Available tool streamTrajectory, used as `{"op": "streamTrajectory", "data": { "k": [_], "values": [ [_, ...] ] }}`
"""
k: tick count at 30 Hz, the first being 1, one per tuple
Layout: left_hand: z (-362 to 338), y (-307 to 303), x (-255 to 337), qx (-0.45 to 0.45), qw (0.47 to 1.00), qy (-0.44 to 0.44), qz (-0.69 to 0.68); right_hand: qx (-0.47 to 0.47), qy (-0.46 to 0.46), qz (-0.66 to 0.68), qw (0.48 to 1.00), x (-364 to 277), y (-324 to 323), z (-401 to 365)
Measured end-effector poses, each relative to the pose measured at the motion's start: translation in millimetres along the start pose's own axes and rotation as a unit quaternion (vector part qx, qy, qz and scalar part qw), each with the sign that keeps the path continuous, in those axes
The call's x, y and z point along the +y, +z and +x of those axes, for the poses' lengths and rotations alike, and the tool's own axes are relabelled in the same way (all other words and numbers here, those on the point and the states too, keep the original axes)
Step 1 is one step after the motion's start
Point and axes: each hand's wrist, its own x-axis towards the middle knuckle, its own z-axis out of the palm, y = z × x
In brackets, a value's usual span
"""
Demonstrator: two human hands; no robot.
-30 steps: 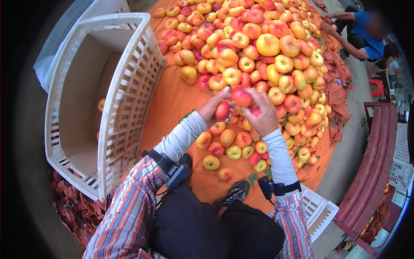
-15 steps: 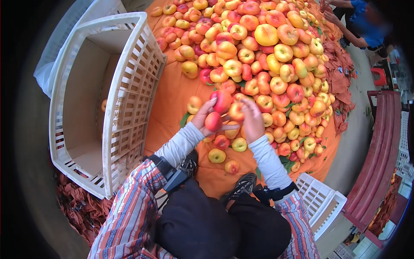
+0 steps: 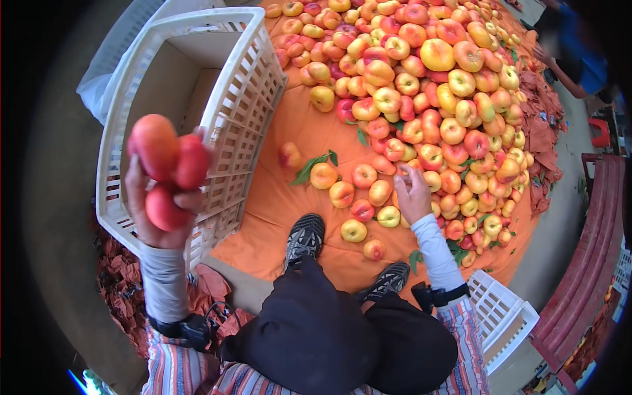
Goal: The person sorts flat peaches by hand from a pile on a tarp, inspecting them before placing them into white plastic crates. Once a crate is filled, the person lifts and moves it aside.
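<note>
My left hand [image 3: 155, 217] is raised over the near side of a white plastic crate [image 3: 240, 105], at the left. Its fingers are wrapped round three smooth red-orange nectarines [image 3: 158, 148], bunched together and a little blurred. Inside, the crate has a cardboard lining [image 3: 178, 85]. My right hand [image 3: 415, 194] hovers at the lower left edge of a big heap of flat red and yellow nectarines [image 3: 454, 131]. Its fingers are loosely bent and apart, with no fruit seen in them. Several loose nectarines [image 3: 342, 194] lie on the orange cloth beside it.
The heap rests on an orange cloth [image 3: 263, 230] in front of my shoes. A smaller white crate [image 3: 497, 316] stands at my right, near a dark red bench [image 3: 586, 250]. Crumpled reddish paper [image 3: 122, 296] lies at the left. Another person [image 3: 579, 52] is at the upper right.
My left hand has swung left from the heap to the crate, now with three nectarines in it. My right hand has let go of its nectarine and stays by the heap.
</note>
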Motion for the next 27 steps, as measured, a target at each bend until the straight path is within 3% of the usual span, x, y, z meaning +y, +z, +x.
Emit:
{"op": "streamTrajectory", "data": {
  "k": [2,4,5,7,8,11,15,18,20,21,22,24,25,27],
  "values": [
    [-1.9,-15.3,29.9,0.075,0.996,0.039,0.008,0.012,-0.131,-0.114,0.985,8.3,5.3,28.6],
    [5.9,-62.1,57.9,0.146,0.986,0.022,0.083,0.003,-0.182,-0.243,0.953,10.2,16.9,63.0],
    [14.5,-96.7,71.0,0.209,0.975,-0.056,0.041,-0.04,-0.144,-0.322,0.935,0.6,21.1,76.5],
    [28.2,-119.6,54.9,0.306,0.932,-0.087,0.174,-0.065,-0.117,-0.434,0.891,-3.2,33.6,100.9],
    [29.3,-112.2,37.8,0.3,0.914,-0.104,0.252,-0.072,-0.101,-0.455,0.882,5.0,44.3,111.2],
    [32.0,-138.7,35.1,0.272,0.882,-0.245,0.297,-0.071,-0.085,-0.515,0.85,23.5,66.4,123.6],
    [36.3,-154.2,29.8,0.232,0.86,-0.288,0.352,-0.065,-0.075,-0.468,0.878,17.2,61.4,124.4],
    [31.0,-153.8,44.7,0.192,0.854,-0.216,0.433,-0.103,-0.001,-0.333,0.937,12.2,54.9,124.8],
    [25.5,-138.4,52.4,0.159,0.831,-0.029,0.532,-0.044,-0.021,-0.097,0.994,31.4,35.4,112.8],
    [21.8,-91.7,35.4,0.182,0.793,0.083,0.575,-0.009,-0.036,0.023,0.999,29.9,22.4,108.3],
    [14.5,-43.7,13.6,0.204,0.741,0.195,0.61,-0.068,0.025,0.141,0.987,29.0,-3.3,100.0],
    [1.7,13.9,-17.9,0.135,0.702,0.245,0.655,-0.086,0.148,0.446,0.879,33.5,-35.0,72.8],
    [-1.8,21.2,-33.4,0.04,0.741,0.197,0.641,-0.063,0.144,0.573,0.804,40.5,-43.0,58.8],
    [6.2,33.0,-68.5,-0.106,0.775,0.055,0.62,-0.001,0.213,0.628,0.748,39.5,-56.2,34.7]
  ]
}}
